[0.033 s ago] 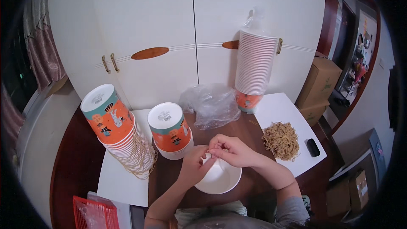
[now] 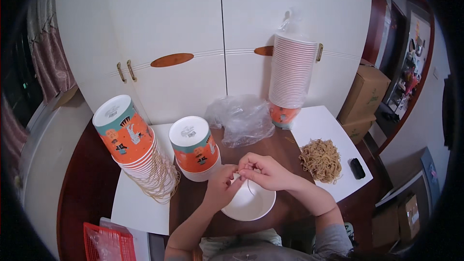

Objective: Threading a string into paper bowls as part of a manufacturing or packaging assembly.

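Both hands meet over a white paper bowl (image 2: 249,208), which stands open side up at the table's front. My left hand (image 2: 223,183) and my right hand (image 2: 263,171) are closed, fingertips together, pinching a thin tan rubber band (image 2: 252,188) between them. One part of the band dangles below my fingers, against the bowl's white inside. Just left of my hands stands a short stack of upside-down orange and teal paper buckets (image 2: 195,157). A taller, leaning bucket stack (image 2: 126,137) is farther left, with many rubber bands (image 2: 162,176) draped round its rims.
At the right lies a heap of tan rubber bands (image 2: 320,161), beside a small black object (image 2: 357,168). Behind my hands is a crumpled clear plastic bag (image 2: 241,121). A tall bagged bucket stack (image 2: 292,72) stands against the white cabinet (image 2: 169,14). A red basket (image 2: 108,244) sits low at left.
A hanging part of the rubber band now shows below my fingertips over the bowl. My hands have hardly moved.
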`<state>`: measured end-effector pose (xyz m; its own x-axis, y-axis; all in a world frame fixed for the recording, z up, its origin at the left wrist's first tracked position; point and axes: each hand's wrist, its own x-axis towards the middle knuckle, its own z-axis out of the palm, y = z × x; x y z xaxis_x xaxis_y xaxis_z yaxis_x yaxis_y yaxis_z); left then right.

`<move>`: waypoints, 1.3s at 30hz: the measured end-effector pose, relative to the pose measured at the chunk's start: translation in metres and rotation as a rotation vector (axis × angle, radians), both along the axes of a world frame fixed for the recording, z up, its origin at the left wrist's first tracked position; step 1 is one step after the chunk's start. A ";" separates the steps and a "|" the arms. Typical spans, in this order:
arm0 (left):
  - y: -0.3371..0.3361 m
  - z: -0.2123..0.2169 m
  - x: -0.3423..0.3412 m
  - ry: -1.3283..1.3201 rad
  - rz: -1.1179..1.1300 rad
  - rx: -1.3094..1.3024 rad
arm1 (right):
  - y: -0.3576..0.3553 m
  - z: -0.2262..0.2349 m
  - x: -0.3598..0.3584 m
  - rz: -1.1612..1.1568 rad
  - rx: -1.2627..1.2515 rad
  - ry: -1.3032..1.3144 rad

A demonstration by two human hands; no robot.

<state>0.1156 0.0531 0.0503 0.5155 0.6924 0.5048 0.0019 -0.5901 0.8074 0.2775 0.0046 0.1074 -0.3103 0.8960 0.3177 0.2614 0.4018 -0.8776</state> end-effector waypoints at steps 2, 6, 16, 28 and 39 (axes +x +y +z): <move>0.004 0.001 -0.001 0.017 0.032 -0.021 | 0.002 -0.002 0.002 0.033 0.045 0.078; 0.009 0.004 -0.012 0.060 0.084 0.139 | -0.005 0.005 0.020 0.040 -0.090 0.414; 0.030 -0.022 -0.058 0.241 0.293 0.114 | -0.021 0.017 0.051 -0.060 0.002 0.855; 0.021 -0.024 -0.071 0.372 0.235 0.116 | -0.015 0.011 0.041 -0.580 0.117 0.646; 0.005 -0.006 -0.047 0.524 0.140 0.536 | 0.012 -0.065 -0.028 0.064 -0.008 -0.209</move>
